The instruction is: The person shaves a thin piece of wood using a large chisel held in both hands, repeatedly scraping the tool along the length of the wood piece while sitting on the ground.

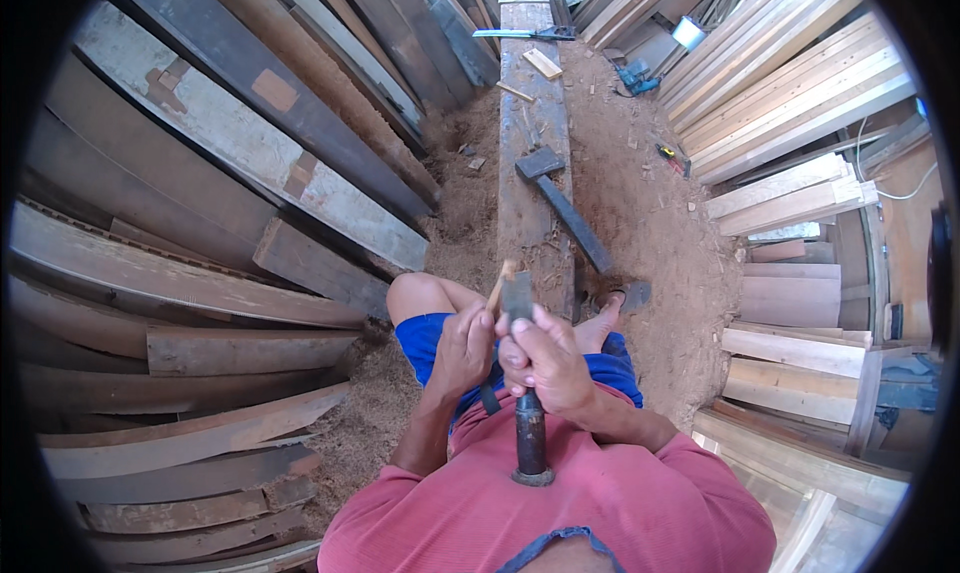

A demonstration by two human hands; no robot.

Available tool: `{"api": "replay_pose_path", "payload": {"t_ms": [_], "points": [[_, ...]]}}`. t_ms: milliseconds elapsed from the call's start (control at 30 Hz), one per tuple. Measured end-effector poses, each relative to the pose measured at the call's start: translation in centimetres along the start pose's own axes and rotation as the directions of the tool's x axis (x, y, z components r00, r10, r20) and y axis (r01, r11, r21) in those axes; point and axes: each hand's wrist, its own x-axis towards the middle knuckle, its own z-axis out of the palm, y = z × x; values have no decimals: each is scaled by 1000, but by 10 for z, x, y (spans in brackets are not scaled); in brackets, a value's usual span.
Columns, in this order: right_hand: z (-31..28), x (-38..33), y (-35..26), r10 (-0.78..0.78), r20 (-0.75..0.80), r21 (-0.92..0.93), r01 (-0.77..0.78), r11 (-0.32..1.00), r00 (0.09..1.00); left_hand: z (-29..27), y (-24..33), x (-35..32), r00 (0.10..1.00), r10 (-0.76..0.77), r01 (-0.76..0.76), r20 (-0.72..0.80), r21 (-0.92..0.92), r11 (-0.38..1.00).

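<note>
In front of my chest, my right hand [550, 361] is closed around a wide chisel. Its flat metal blade [517, 295] points away from me, and the dark round handle [530, 435] runs back against my pink shirt. My left hand [466, 345] is closed on a thin wooden stick [496, 291], whose tip shows beside the blade. Fingers hide the stick's lower part. Just beyond my hands, a dark mallet [567, 211] lies across the long wooden bench [520, 208], its handle slanting toward the right edge.
Farther along the bench lie a small wood block [543, 64], a thin strip [515, 91] and a handsaw [522, 34]. Boards [200, 263] lean at left; pale lumber [790, 93] is stacked at right. A teal power tool [637, 77] rests on the shavings-covered floor [660, 303].
</note>
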Motion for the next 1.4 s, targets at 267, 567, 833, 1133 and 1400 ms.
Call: {"api": "replay_pose_path", "payload": {"t_ms": [267, 567, 833, 1133, 1400], "points": [[-51, 3, -37, -224, -74, -337, 187, 923, 972, 21, -25, -42, 936, -311, 351, 164, -411, 842], [-70, 46, -28, -382, 42, -809, 256, 530, 923, 25, -17, 0, 955, -189, 272, 228, -428, 862], [-76, 45, -15, -251, -43, -699, 150, 700, 967, 23, -33, -9, 829, -340, 548, 443, -525, 651], [-31, 43, -6, -129, -59, 106, 135, 985, 990, 14, -28, 42, 942, -277, 313, 190, -794, 521], [-5, 21, 26, 115, 86, 34, -118, 992, 990, -2, -25, 27, 995, -94, 92, 12, -347, 933]]}}
